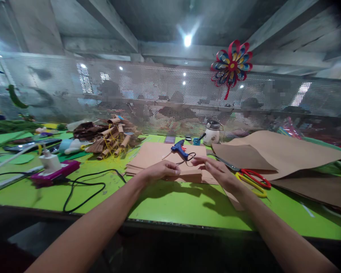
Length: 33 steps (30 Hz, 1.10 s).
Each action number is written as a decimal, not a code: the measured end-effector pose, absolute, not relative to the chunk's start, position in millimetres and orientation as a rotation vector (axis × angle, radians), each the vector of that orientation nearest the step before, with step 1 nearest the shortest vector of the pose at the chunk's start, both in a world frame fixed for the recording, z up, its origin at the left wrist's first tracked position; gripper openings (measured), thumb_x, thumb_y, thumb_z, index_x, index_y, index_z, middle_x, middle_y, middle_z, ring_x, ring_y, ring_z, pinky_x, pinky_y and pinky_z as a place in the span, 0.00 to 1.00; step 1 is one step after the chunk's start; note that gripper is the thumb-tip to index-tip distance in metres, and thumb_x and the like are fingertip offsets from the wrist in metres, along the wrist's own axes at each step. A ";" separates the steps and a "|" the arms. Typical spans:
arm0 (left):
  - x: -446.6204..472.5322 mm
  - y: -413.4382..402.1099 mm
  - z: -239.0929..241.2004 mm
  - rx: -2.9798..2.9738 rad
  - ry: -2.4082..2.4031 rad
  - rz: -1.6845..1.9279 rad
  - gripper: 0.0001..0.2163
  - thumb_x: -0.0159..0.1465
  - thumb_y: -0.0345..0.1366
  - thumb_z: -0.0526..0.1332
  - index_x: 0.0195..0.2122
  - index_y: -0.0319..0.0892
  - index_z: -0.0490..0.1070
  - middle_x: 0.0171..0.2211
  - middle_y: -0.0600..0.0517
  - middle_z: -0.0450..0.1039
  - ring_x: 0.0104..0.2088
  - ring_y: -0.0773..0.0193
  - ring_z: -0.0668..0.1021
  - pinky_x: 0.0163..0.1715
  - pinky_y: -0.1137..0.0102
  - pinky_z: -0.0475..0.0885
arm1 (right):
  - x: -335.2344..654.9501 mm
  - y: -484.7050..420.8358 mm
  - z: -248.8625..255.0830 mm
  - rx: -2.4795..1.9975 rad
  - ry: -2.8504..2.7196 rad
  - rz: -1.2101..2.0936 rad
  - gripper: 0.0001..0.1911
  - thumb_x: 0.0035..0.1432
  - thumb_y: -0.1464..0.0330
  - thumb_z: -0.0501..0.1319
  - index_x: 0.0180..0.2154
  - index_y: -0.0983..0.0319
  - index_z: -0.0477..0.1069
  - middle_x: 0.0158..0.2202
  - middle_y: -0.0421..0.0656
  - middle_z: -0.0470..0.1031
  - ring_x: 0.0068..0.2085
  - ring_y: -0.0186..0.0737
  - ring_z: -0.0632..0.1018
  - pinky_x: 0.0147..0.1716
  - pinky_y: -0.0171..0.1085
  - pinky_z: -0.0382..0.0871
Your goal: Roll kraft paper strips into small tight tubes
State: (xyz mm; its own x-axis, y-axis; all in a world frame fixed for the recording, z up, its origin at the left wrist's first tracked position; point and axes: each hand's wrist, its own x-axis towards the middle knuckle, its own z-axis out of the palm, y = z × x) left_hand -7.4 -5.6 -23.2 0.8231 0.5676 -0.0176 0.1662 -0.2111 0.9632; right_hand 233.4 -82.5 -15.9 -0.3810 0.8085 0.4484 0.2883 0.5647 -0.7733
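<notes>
My left hand [159, 170] rests on a stack of brown paper sheets [152, 153] on the green table [170, 204], its fingers curled over the stack's top edge. My right hand [216, 168] reaches onto the same stack from the right with fingers stretched out flat. A blue glue gun [179, 148] lies on the stack just beyond both hands, its black cord looping beside it.
Red and yellow scissors [254, 178] lie right of my right hand on large brown paper sheets [287, 151]. A pile of rolled paper tubes [113, 138] sits back left. A power strip with charger [52, 168] and black cable lie left. A perforated screen backs the table.
</notes>
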 end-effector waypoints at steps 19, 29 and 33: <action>5.3 -24.4 -24.7 1.400 0.415 0.456 0.12 0.49 0.36 0.66 0.31 0.34 0.72 0.24 0.53 0.66 0.22 0.72 0.65 0.24 0.74 0.59 | 225.6 -81.5 -20.8 -0.849 -2.086 0.884 0.32 0.45 0.64 0.66 0.54 0.58 0.62 0.52 0.47 0.67 0.50 0.45 0.69 0.49 0.43 0.63; 16.0 -40.6 -29.9 1.215 0.291 0.294 0.08 0.47 0.32 0.66 0.28 0.34 0.73 0.24 0.52 0.67 0.27 0.69 0.68 0.31 0.73 0.61 | 218.7 -91.6 -25.9 -0.715 -2.150 0.839 0.14 0.52 0.64 0.62 0.42 0.59 0.75 0.33 0.45 0.68 0.35 0.37 0.71 0.37 0.38 0.65; 17.0 -42.1 -32.1 1.181 0.270 0.324 0.07 0.48 0.30 0.65 0.28 0.34 0.73 0.29 0.48 0.70 0.33 0.64 0.71 0.39 0.69 0.63 | 216.3 -94.0 -27.3 -0.702 -2.073 0.854 0.13 0.51 0.65 0.63 0.40 0.59 0.76 0.33 0.44 0.67 0.36 0.38 0.71 0.37 0.39 0.66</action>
